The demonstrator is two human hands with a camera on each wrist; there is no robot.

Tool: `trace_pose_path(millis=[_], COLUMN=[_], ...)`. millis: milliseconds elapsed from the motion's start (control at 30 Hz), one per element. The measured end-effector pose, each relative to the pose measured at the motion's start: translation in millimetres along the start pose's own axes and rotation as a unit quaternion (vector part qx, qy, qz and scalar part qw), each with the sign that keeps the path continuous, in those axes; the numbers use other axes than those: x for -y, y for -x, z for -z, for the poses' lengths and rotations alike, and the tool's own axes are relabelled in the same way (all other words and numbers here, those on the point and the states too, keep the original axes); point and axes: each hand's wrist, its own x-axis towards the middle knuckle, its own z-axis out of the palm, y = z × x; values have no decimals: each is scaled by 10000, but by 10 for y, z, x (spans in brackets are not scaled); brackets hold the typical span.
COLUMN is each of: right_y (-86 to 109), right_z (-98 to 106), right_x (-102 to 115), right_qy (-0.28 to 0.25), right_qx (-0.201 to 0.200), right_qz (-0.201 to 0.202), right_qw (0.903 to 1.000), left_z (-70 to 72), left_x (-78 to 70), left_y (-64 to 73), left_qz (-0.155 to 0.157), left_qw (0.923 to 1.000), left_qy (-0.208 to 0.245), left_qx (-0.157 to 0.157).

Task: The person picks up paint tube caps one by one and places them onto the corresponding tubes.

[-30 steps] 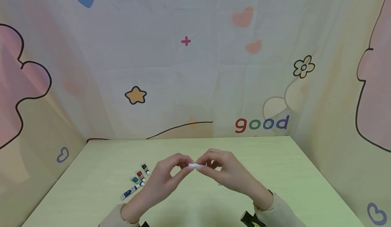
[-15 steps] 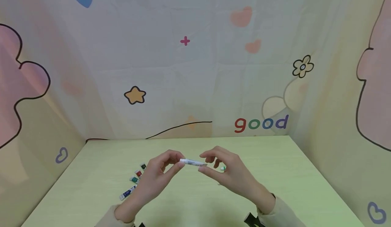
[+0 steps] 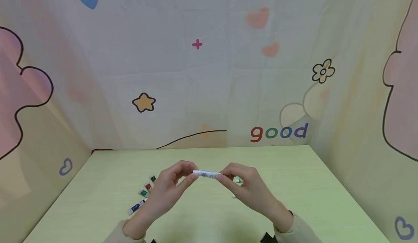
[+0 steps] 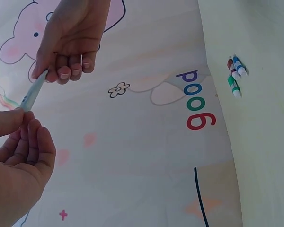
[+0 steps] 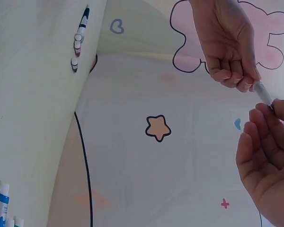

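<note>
A small white paint tube (image 3: 207, 174) is held up level between both hands, above the table. My left hand (image 3: 169, 186) pinches its white cap end between thumb and fingers. At the other end, my right hand (image 3: 246, 186) pinches the flat tail, which the fingertips partly hide. In the left wrist view the paint tube (image 4: 34, 92) slants between the two hands. The right wrist view shows the same paint tube (image 5: 262, 92) bridging the thumbs and fingertips.
Left on the table (image 3: 202, 214) lie a blue paint tube (image 3: 136, 206), a green one (image 3: 143, 192), a red one (image 3: 148, 186) and a dark one (image 3: 152, 178). Behind my right hand lie a green-marked tube (image 3: 239, 180) and, in the left wrist view, a blue tube (image 4: 239, 65).
My left hand has shifted left with the tube, baring its printed body. My right hand has parted its fingers, moved to the tail and pinched it.
</note>
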Motion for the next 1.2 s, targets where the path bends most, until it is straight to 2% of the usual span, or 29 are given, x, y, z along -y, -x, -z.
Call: trace_pose_path(millis=[67, 133, 300, 367, 433, 567, 667, 767, 967, 1067, 1200], right_y=[4, 9, -1, -6, -6, -6, -16, -25, -6, 1, -1], right_z=[-4, 2, 13, -1, -22, -48, -27, 4, -29, -65, -85], right_x=[10, 30, 61, 61, 58, 49, 37, 17, -25, -37, -43], right_qy=[-227, -526, -1242, -1355, -1316, -970, -497, 27, 779, 953, 1105], right_qx=[107, 314, 830, 883, 830, 470, 46, -278, -434, -519, -676], right_qz=[-199, -601, -1692, -1855, -1849, -1526, -975, -300, 819, 1186, 1484], right_qw=[9995, 9963, 9742, 9693, 9704, 9824, 9940, 9992, 9926, 9870, 9804], left_z=[-3, -4, 5, 12, 24, 53, 76, 97, 118, 118, 114], left_x=[13, 25, 29, 31, 36, 48, 48, 46, 47, 47, 48], left_y=[6, 14, 27, 30, 40, 53, 50, 49, 58, 62, 67], left_qz=[-80, -168, -350, -392, -362, -242, -224, -199, -17, 8, -8], left_qw=[10000, 9998, 9993, 9991, 9991, 9996, 9997, 9997, 9999, 9998, 9997], left_qy=[-15, -50, -144, -177, -224, -167, -40, 61, 112, 123, 155], left_qx=[16, 44, 35, 13, -2, -12, -63, -118, -120, -145, -182])
